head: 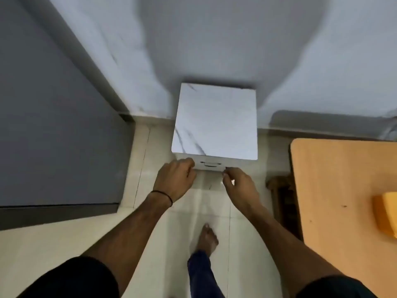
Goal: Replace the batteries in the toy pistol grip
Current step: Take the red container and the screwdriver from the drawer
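Left grip (176, 179), right grip (239, 187) grasping cabinet (214, 121) front edge | floor (141, 151) showing either side

Fingertips of the left hand (175, 179) were hidden against the front of the marble-patterned box (214, 119), and whether the right hand (241, 187) pinched anything there was too blurred to tell. The wooden table (335, 190) and the yellow object (385, 214) on it were cut off by the right edge.
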